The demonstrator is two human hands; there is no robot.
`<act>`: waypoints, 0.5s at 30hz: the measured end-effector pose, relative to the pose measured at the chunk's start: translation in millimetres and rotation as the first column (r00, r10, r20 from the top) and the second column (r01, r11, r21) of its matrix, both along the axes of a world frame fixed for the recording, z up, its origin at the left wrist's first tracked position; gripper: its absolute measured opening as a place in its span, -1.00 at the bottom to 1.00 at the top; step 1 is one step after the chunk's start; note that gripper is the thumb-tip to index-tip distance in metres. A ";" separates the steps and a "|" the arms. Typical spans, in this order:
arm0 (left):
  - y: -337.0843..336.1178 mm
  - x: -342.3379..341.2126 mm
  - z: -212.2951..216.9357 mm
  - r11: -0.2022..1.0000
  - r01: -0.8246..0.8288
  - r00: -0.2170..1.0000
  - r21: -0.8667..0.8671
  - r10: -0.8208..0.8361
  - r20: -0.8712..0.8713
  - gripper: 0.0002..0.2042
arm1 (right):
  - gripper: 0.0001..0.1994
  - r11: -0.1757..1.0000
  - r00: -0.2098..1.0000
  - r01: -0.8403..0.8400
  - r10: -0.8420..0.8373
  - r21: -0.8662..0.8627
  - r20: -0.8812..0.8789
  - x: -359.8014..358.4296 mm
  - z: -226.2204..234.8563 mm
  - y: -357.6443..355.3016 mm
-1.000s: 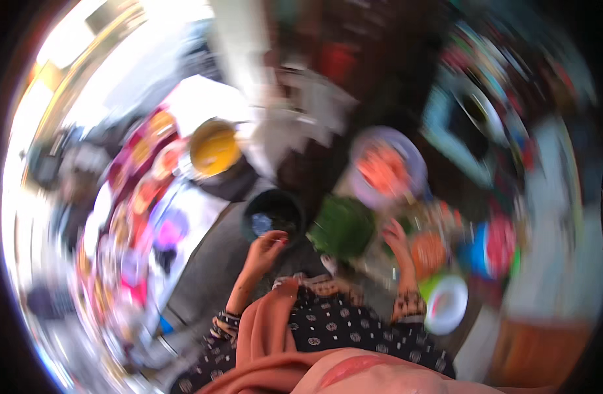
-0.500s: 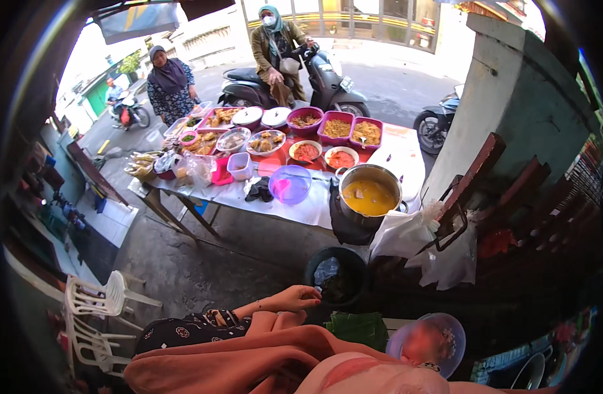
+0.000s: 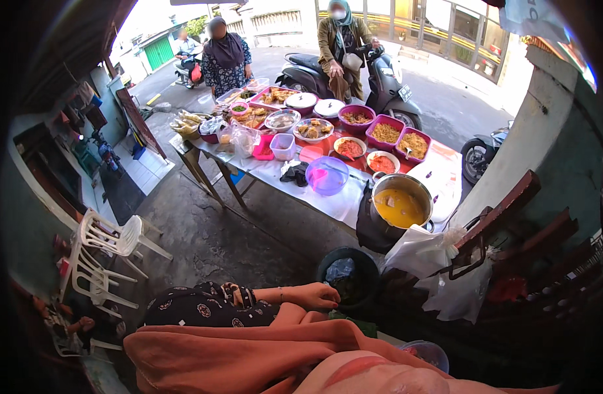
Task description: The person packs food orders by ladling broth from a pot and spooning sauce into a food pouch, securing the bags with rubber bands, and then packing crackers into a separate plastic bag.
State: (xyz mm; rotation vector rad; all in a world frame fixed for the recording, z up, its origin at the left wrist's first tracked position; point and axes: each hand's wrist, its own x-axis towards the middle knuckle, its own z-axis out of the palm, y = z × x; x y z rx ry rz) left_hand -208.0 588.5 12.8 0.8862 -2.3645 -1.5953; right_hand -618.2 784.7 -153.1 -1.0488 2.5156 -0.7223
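My left hand (image 3: 320,295) rests low in front of me, palm down, fingers loosely extended with nothing visible in them. It is nearest to a dark round bucket (image 3: 374,279) with crumpled clear plastic and dark scraps inside. Beneath it shows the edge of a folded green cloth or leaf stack (image 3: 362,326). A translucent purple bowl (image 3: 438,354) sits to the right, mostly covered by my orange headscarf (image 3: 236,358); something reddish shows in it. My right hand is out of sight.
Beyond stands a long table (image 3: 334,207) with trays and bowls of cooked food, a purple basin (image 3: 326,176) and a large pot of yellow soup (image 3: 398,207). White plastic bags (image 3: 423,253) hang at right. White chairs (image 3: 111,233) stand left. One person stands behind the table; another sits on a scooter.
My view has shifted left, so the table and people appear farther right. My right hand, earlier in the purple bowl, has dropped from sight. My left hand stays beside the bucket.
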 end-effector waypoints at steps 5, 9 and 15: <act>10.2 3.1 -12.3 0.987 0.053 0.998 0.150 -0.045 -0.053 -0.71 | -0.50 1.000 0.999 0.003 -0.002 -0.027 0.033 4.3 0.0 22.1; 11.7 -19.4 -14.4 0.982 0.190 0.981 0.015 -0.189 -0.030 -0.75 | -0.51 0.989 0.991 0.087 -0.073 -0.118 0.113 22.9 0.0 68.9; 30.9 -82.4 -12.6 0.858 0.185 0.983 0.479 -0.172 -0.071 -0.74 | -0.52 0.783 0.934 0.353 -0.261 -0.512 0.245 23.5 27.5 110.4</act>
